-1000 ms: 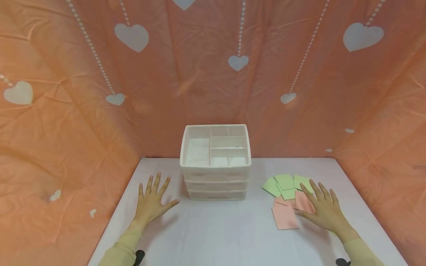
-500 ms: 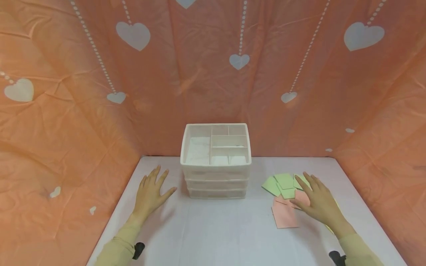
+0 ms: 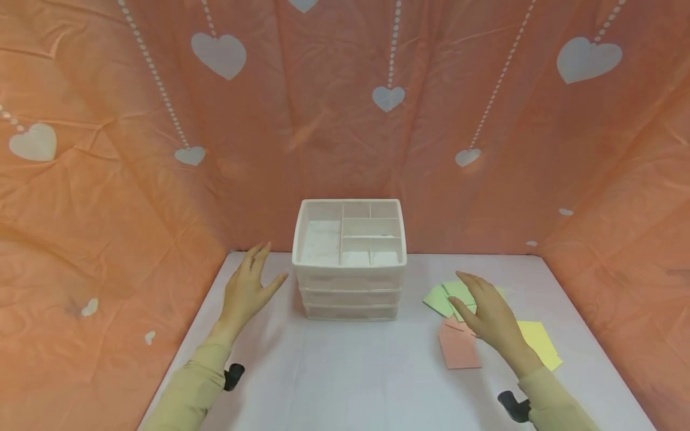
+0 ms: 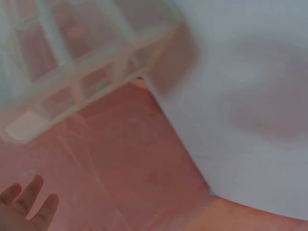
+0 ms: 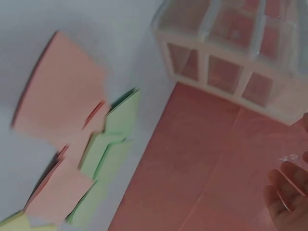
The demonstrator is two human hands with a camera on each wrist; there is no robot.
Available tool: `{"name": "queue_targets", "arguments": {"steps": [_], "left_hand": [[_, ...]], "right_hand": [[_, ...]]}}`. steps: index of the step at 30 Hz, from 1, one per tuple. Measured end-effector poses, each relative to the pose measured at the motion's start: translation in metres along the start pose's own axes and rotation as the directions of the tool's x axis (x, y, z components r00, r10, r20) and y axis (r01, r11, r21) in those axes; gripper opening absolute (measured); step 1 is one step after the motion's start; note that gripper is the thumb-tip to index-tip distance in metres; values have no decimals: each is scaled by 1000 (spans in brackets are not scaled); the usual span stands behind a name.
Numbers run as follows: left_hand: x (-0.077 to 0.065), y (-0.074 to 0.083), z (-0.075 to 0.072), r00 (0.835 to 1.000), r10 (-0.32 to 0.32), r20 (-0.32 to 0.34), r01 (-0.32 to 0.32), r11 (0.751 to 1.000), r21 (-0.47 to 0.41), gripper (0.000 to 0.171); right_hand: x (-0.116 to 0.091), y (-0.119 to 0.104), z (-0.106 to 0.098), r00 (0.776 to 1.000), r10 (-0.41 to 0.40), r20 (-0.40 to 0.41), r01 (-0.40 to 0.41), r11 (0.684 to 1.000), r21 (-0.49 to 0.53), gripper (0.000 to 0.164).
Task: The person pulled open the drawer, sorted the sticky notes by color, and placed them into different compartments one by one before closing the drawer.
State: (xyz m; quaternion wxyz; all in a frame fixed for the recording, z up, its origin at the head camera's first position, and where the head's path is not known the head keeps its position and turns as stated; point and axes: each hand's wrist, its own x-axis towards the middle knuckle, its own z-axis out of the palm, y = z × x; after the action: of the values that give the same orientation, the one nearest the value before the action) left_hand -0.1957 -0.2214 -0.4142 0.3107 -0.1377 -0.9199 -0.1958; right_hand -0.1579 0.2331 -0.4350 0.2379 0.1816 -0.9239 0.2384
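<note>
A white plastic drawer organizer (image 3: 350, 281) with a divided top tray stands at the back middle of the table. My left hand (image 3: 245, 293) is raised to its left, fingers extended and thumb toward the organizer, holding nothing. Over the sticky notes on the right hovers my right hand (image 3: 487, 311), fingers together and thumb apart, also holding nothing. Green sticky notes (image 3: 438, 301) lie behind and beneath it in this view, pink ones (image 3: 460, 350) in front, and yellow ones (image 3: 541, 344) to its right. In the right wrist view, fingers (image 5: 288, 185) appear at the lower right.
A white table (image 3: 345, 377) runs back to an orange curtain (image 3: 345, 149) printed with hearts, which encloses the back and both sides. Each wrist bears a black strap-like device (image 3: 234, 377).
Both hands have moved: the left forward, the right inward to the left and slightly forward. The yellow notes, earlier mostly hidden by the right hand, now show. The organizer stays put.
</note>
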Motion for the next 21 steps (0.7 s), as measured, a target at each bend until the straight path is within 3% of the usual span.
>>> {"name": "queue_targets", "arguments": {"steps": [3,7,13,17,21], "left_hand": [[10,7,-2,996,-73,50,77,993,-87,73],[21,17,0,975,-167,145,193,963,-188,72],[24,27,13,957,-198,210,248,937,-247,69],[23,30,23,956,-202,213,255,929,-268,69],[26,32,26,954,-208,214,263,924,-276,72]], "right_hand": [[9,-12,5,1000,27,-10,-26,998,66,50],[20,-27,12,997,72,-27,-67,986,154,45],[22,-47,31,986,158,-49,-135,941,311,46],[21,-60,52,965,261,9,-236,858,455,46],[26,-76,72,916,377,140,-381,705,598,49]]}}
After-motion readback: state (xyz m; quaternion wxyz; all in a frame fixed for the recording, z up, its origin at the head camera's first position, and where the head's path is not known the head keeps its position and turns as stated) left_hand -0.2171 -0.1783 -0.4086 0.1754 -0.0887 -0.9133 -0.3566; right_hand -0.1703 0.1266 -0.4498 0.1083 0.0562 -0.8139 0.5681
